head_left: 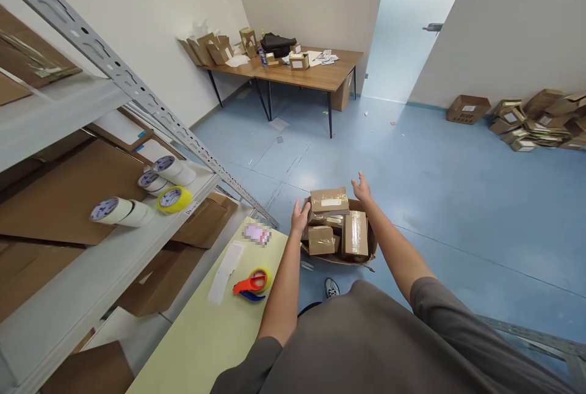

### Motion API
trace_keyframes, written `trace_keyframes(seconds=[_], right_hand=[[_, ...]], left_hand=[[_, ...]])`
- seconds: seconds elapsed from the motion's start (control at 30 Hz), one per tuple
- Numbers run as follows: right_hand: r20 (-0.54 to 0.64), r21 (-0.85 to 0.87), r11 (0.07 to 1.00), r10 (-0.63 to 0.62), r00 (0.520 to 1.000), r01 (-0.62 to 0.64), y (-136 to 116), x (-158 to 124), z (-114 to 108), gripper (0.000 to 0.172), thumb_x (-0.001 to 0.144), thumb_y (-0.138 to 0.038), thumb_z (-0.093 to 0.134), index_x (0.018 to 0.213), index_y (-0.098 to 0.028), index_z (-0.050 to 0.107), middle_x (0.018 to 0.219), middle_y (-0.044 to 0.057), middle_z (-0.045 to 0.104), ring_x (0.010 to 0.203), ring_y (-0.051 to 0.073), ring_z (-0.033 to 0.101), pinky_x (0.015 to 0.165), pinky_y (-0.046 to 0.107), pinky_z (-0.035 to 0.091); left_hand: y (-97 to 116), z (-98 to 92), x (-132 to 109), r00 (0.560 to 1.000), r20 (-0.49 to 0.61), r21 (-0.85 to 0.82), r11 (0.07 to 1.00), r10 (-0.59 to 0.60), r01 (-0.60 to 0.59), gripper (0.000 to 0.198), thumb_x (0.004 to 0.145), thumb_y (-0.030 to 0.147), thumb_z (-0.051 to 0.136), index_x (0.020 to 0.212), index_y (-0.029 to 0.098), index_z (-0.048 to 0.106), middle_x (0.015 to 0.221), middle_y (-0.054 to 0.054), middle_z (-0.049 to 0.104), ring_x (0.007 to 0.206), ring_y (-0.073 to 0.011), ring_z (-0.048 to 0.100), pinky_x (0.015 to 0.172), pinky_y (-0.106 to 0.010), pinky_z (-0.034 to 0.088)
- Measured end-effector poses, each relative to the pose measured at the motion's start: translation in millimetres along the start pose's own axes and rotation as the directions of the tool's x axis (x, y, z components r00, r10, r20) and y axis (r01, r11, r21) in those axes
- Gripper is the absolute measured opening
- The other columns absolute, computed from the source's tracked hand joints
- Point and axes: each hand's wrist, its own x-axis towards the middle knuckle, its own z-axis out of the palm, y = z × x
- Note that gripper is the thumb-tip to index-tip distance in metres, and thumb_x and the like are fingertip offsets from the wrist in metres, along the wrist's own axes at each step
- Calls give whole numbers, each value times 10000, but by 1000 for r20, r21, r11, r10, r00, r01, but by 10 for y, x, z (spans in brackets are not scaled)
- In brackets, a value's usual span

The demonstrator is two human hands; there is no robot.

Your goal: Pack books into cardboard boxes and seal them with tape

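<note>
In front of me on the floor stands a large open carton filled with several small taped cardboard boxes. The uppermost one, a flat brown box with a white label, lies at the far side of the pile. My left hand is at the left side of the pile, fingers stretched; whether it touches a box is unclear. My right hand is open in the air, right of the top box and apart from it. A taller taped box and a smaller taped box sit nearer me.
Left is a pale yellow tabletop with a red-and-blue tape dispenser and a paper strip. Metal shelving bears tape rolls and cardboard. Behind stand a wooden table and a door; cartons lie far right.
</note>
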Motion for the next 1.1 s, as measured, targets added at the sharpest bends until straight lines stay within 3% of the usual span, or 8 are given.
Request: trace_keyframes(seconds=[0.1,0.2,0.37,0.53,0.67,0.83,0.97,1.1], right_hand=[[24,29,999,-45,999,45,9,-108,173,714,971,-480,560,1606,-175,445,1573,203,564,1419,320,565,1191,495,440],[82,74,993,-98,992,92,-78,-258,372,695,956,-480,573,1588,-210,473,1519,188,615,1361,322,615,1153,513,477],[181,73,982,-187,966,177,-458,-532,655,658,964,-464,567,1572,-220,498,1497,188,634,1357,326,616,1130,510,499],[251,106,933,-360,899,344,-903,-1030,1074,567,957,-445,565,1486,-240,583,1404,150,705,1328,314,638,1105,511,516],[335,116,883,-465,819,454,-1245,-1682,1505,513,960,-444,551,1425,-238,626,1386,140,719,1314,308,649,1090,507,528],[448,152,807,-571,688,571,-1575,-2711,2031,481,970,-436,528,1390,-238,655,1427,132,696,1318,297,642,1085,503,538],[539,161,744,-617,574,649,-1718,-3516,2432,477,965,-444,545,1380,-246,673,1406,124,704,1282,308,654,1079,509,543],[574,179,673,-664,479,718,-1780,-4178,2731,491,964,-434,554,1398,-232,667,1392,134,701,1273,325,649,1102,527,523]], left_hand=[[-10,-233,-9,993,-107,-16,998,-58,56,880,915,695,696,1606,197,475,1693,-187,428,1535,-341,460,1251,-429,377],[-53,-400,-100,993,-109,-33,998,-55,52,839,933,692,678,1590,203,492,1685,-188,440,1529,-332,470,1246,-418,381],[-142,-693,-377,989,-139,-119,992,-46,29,760,941,641,689,1551,214,538,1649,-197,485,1497,-332,508,1217,-454,419],[-242,-1212,-804,978,-207,-162,984,38,-72,701,954,603,673,1528,214,570,1622,-180,523,1479,-310,527,1205,-439,431],[-350,-1779,-1269,959,-278,-209,972,49,-110,679,956,578,669,1525,217,582,1619,-169,530,1446,-312,557,1189,-437,447],[-579,-2612,-2006,911,-407,-200,967,64,-157,633,965,554,667,1509,236,605,1620,-140,540,1465,-310,536,1225,-450,411],[-863,-3267,-2633,855,-517,-199,966,41,-167,645,963,595,663,1499,239,616,1619,-137,543,1467,-314,535,1235,-447,400],[-1142,-3786,-3199,808,-589,-175,973,18,-149,668,940,638,684,1479,247,631,1612,-134,550,1477,-337,522,1251,-473,381]])
